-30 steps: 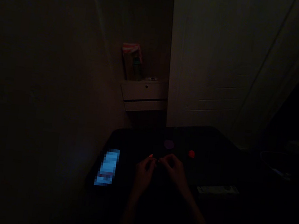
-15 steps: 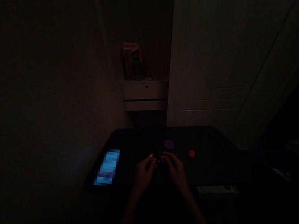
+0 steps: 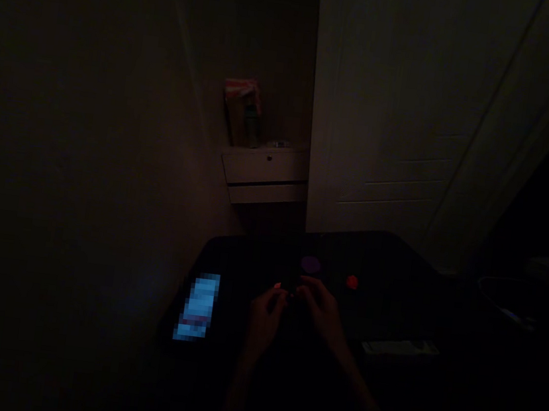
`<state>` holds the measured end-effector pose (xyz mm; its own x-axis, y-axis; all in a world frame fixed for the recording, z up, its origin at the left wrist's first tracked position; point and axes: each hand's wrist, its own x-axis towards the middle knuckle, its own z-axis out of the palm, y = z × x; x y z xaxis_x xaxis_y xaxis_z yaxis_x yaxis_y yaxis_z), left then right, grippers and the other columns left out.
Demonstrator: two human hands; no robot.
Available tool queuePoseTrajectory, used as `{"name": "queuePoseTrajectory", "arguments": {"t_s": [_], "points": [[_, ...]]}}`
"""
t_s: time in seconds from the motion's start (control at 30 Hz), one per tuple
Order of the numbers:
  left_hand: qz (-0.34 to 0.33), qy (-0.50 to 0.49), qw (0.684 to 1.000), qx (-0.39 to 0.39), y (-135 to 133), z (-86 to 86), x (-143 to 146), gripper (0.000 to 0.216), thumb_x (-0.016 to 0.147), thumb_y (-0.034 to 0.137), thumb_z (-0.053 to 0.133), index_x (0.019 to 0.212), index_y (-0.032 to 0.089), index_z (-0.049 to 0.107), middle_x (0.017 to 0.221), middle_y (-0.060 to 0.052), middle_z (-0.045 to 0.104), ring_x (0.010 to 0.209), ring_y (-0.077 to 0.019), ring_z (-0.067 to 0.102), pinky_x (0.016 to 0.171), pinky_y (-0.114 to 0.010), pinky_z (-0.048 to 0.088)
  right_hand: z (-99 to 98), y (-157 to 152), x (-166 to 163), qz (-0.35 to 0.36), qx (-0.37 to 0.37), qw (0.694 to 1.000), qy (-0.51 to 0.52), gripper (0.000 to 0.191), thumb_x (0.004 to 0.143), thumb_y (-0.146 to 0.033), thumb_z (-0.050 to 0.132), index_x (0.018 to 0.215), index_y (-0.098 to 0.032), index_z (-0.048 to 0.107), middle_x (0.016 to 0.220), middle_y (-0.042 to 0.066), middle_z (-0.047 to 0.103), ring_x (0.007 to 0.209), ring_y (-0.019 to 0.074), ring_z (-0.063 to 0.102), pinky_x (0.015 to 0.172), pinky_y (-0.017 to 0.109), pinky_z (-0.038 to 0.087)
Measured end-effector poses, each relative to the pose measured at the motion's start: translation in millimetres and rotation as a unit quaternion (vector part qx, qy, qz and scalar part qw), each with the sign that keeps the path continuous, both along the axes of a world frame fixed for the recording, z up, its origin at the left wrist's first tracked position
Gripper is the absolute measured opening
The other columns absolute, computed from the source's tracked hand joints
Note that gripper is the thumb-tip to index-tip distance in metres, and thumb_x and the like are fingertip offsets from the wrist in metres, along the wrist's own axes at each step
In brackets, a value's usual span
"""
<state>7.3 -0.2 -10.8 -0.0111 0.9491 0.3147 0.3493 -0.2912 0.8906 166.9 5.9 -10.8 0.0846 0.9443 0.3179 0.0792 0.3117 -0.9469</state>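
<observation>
The room is very dark. My left hand (image 3: 265, 316) and my right hand (image 3: 322, 311) meet over a dark table (image 3: 397, 267), fingertips pinched together around something too small and dim to name. A purple round piece (image 3: 310, 264) lies just beyond my fingers. A small red lump (image 3: 352, 282) sits on the table to the right of my right hand.
A lit phone screen (image 3: 198, 307) glows on the table's left side. A pale flat strip (image 3: 400, 347) lies to the right. Behind the table stand a drawer unit (image 3: 264, 174) with a bag (image 3: 240, 111) on top, and a white door (image 3: 406, 108).
My hands stay together in the same spot; only the fingers of my right hand shift slightly.
</observation>
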Motion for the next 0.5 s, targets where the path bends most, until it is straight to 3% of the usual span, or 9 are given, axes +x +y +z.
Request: {"name": "queuePoseTrajectory", "arguments": {"t_s": [0.17,0.5], "points": [[0.002,0.004,1.000,0.004,-0.4,2.0,0.7,0.033,0.093,0.043,0.054,0.093,0.018,0.075,0.084,-0.006,0.076,0.082,-0.0218,0.071,0.086,-0.034,0.054,1.2,-0.5,-0.2,0.013,0.007,1.000,0.010,0.034,0.091,-0.039,0.062,0.120,-0.021,0.065,0.107,0.008,0.077,0.100,0.0239,0.072,0.090,0.037,0.055],[0.006,0.006,1.000,0.010,-0.7,2.0,0.3,0.031,0.093,0.041,0.055,0.094,0.018,0.076,0.083,-0.007,0.077,0.081,-0.0221,0.072,0.084,-0.035,0.056,-4.1,1.4,1.0,0.027,0.014,0.999,0.014,0.033,0.092,-0.039,0.061,0.120,-0.022,0.066,0.111,0.010,0.077,0.102,0.0252,0.073,0.091,0.039,0.057]]}}
